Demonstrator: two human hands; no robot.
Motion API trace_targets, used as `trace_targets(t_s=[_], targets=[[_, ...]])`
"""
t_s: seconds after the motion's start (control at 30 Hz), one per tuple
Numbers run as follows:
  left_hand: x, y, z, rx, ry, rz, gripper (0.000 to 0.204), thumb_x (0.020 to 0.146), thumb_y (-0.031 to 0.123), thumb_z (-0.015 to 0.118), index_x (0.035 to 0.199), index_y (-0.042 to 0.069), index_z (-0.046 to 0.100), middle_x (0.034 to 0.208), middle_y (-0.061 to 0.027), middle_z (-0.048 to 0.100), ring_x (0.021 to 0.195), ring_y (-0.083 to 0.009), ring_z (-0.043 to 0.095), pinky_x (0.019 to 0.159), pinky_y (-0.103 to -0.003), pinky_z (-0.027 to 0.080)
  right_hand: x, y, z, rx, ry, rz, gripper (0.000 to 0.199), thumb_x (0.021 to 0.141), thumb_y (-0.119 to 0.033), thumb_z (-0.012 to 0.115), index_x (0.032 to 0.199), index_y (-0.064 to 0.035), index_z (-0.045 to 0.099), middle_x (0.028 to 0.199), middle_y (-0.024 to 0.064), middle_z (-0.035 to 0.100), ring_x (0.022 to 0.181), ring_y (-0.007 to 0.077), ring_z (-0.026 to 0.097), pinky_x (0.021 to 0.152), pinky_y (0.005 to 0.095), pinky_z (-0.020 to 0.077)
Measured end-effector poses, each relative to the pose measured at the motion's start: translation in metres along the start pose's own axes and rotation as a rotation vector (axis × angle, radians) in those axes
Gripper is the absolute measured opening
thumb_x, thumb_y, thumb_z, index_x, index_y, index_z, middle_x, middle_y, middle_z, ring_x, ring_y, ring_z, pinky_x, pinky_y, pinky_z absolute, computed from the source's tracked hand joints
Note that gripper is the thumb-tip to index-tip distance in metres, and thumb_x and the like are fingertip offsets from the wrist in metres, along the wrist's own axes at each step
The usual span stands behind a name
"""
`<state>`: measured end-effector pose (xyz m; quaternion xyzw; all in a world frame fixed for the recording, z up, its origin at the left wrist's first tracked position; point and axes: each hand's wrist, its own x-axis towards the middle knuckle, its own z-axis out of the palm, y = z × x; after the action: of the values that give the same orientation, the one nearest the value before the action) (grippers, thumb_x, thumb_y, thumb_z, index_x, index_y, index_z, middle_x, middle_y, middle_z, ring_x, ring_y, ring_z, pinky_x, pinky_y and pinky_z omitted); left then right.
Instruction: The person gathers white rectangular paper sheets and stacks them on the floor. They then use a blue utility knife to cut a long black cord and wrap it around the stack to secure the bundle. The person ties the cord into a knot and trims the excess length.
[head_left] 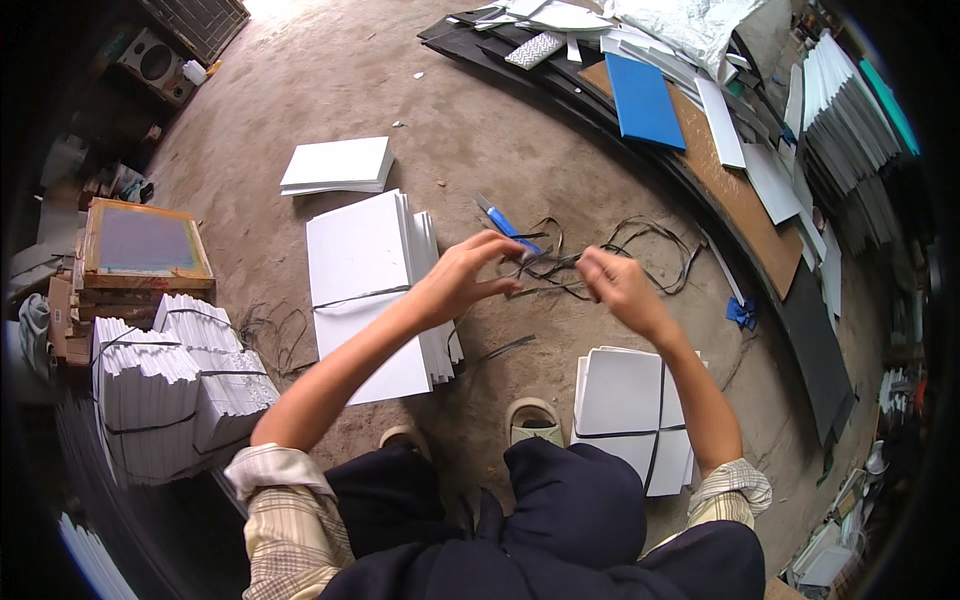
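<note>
Over the floor in front of me, my left hand (468,277) is curved with thumb and fingers apart, close to a tangle of black strapping (645,228). My right hand (622,285) is closed in a pinch, and a dark strand appears to run from its fingertips toward the left hand. Beyond the left fingers lies a blue-handled cutter (505,222). Under my left forearm is a large stack of white sheets (355,250), with a black strap across it. Below my right forearm a smaller white stack (615,400) is bound crosswise with black straps.
A loose white stack (338,163) lies farther off. At left are strapped bundles of white pieces (150,390) and a wooden-framed screen (145,243). Along the right runs a long black sheet (800,345) carrying brown board (755,215), a blue panel (643,100) and white offcuts.
</note>
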<state>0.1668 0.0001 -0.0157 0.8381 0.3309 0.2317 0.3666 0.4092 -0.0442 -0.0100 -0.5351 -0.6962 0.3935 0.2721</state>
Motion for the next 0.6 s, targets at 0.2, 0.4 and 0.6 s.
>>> trace_targets(t_s=[0.2, 0.4, 0.6], targets=[[-0.059, -0.031, -0.054, 0.574, -0.074, -0.09, 0.049, 0.075, 0.024, 0.066, 0.118, 0.01, 0.046, 0.119, -0.0111, 0.044, 0.118, -0.0265, 0.039, 0.101, -0.042, 0.033, 0.028, 0.083, 0.005, -0.593, 0.403, 0.179, 0.046, 0.085, -0.03, 0.055, 0.118, -0.0012, 0.041, 0.116, 0.0171, 0.044, 0.107, 0.031, 0.043, 0.09, 0.0388, 0.0367], [-0.092, -0.046, -0.045, 0.535, 0.128, -0.154, 0.024, 0.071, 0.014, 0.066, 0.091, 0.006, 0.055, 0.104, -0.0075, 0.053, 0.106, -0.0253, 0.046, 0.091, -0.038, 0.039, 0.056, 0.04, 0.113, -0.383, -0.148, -0.339, 0.082, 0.072, -0.039, 0.067, 0.133, -0.004, 0.025, 0.133, 0.0179, 0.032, 0.128, 0.0314, 0.024, 0.107, 0.0439, 0.0171], [-0.109, -0.043, -0.055, 0.085, 0.293, -0.372, 0.012, 0.085, 0.008, 0.05, 0.094, 0.002, 0.044, 0.071, -0.0096, 0.057, 0.065, -0.0242, 0.058, 0.061, -0.034, 0.046, 0.076, -0.019, 0.13, -0.06, -0.447, -0.111, 0.018, 0.085, -0.02, 0.055, 0.093, -0.0038, 0.06, 0.071, 0.0119, 0.062, 0.065, 0.021, 0.06, 0.062, 0.0325, 0.0461]])
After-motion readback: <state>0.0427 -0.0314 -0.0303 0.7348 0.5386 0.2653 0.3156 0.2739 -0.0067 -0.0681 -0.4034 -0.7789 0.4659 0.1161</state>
